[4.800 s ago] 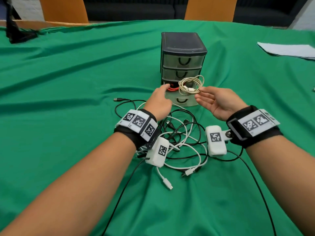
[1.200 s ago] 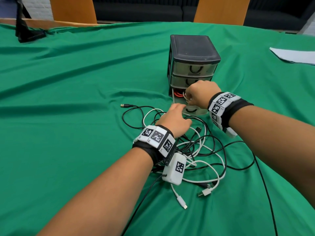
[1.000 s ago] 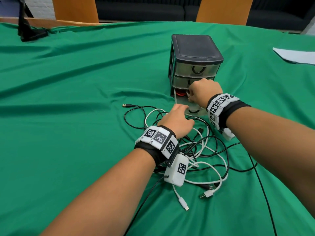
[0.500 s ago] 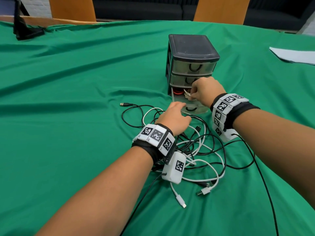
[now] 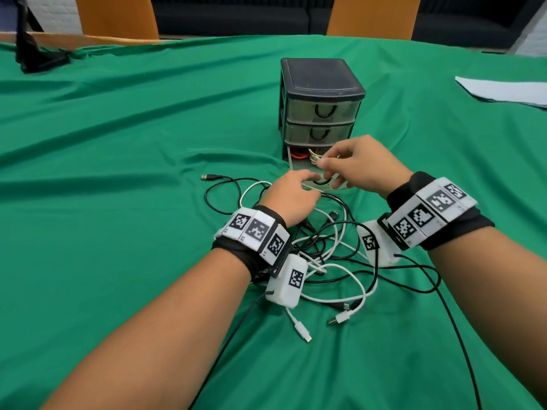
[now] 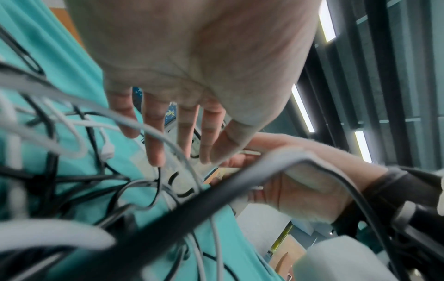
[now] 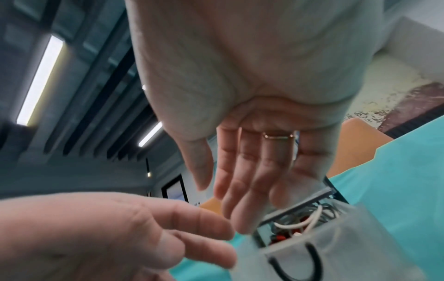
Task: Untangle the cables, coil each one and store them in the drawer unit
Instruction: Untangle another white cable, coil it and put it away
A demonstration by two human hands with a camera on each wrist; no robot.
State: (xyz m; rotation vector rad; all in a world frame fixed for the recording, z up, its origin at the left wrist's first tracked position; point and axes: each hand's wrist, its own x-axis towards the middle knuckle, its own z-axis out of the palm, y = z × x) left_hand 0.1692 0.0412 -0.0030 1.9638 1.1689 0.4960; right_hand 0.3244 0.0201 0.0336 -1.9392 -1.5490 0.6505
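The black drawer unit stands mid-table with its bottom drawer pulled out. A coiled cream cable and a red cable lie inside it; the right wrist view also shows the cream cable and the red cable. My right hand hovers over the drawer's front, fingers loosely straight and holding nothing. My left hand reaches to the drawer's front with straight fingers. A tangle of black and white cables lies under both wrists.
Green cloth covers the table. A white sheet of paper lies at the back right, a black object at the back left. Orange chairs stand behind the far edge. Loose plugs trail toward me.
My right hand carried the cream coil into the bottom drawer, let it go and has now drawn back with its fingers opening. The left hand stayed at the drawer's front.
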